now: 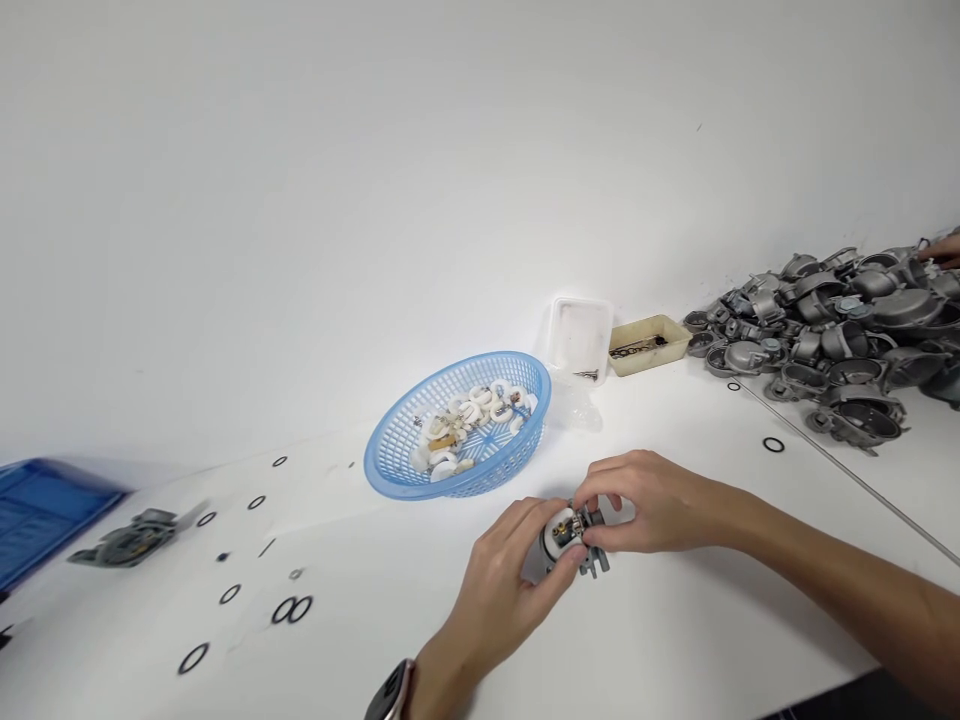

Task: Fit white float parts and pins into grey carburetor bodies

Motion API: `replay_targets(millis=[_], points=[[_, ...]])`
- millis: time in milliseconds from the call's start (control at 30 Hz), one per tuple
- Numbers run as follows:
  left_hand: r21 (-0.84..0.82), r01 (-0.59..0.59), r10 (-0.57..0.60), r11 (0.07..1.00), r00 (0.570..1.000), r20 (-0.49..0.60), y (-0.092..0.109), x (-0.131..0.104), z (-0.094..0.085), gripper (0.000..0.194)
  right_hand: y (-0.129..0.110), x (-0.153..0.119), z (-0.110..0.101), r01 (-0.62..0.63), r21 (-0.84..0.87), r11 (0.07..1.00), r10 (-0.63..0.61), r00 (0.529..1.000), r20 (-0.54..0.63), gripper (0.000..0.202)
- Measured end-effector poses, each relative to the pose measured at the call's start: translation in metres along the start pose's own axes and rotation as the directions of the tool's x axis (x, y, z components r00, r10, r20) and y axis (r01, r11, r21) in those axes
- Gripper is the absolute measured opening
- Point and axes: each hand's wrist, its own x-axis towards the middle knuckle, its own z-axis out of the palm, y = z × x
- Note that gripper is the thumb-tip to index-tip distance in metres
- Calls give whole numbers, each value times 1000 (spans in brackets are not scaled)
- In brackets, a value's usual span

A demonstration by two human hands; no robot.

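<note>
Out on the white desk (675, 640), just in front of the blue basket (390, 440), it's the grey metal part (593, 563) between two bare hands! The left hand (499, 570) has it, fingers and thumb wrapped round the side with the white insert (553, 540). And the right hand (652, 500): thumb and forefinger pinched on the opposite end, though which small piece they grasp, I can't tell. White pieces (480, 405) lie in the basket. Over to the right, a heap of grey metal housings (840, 320), another person's hand (946, 250) at its far edge! Wide left, black rings (291, 610) lie scattered.
</note>
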Motion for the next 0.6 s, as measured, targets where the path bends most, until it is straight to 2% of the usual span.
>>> replay_targets(millis=[267, 433, 533, 600], points=[[-1, 11, -11, 1000, 1000, 4, 1, -1, 0, 18, 0, -2, -1, -6, 8, 1000, 6, 1000, 13, 8], [63, -34, 36, 997, 999, -25, 0, -1, -2, 32, -2, -3, -2, -16, 35, 999, 16, 1000, 2, 19], [83, -98, 108, 992, 986, -127, -1, 1, -5, 35, -6, -2, 2, -12, 58, 998, 10, 999, 31, 43], [140, -138, 169, 981, 954, -249, -2, 2, -8, 33, -7, -1, 8, 10, 46, 999, -12, 999, 43, 61]])
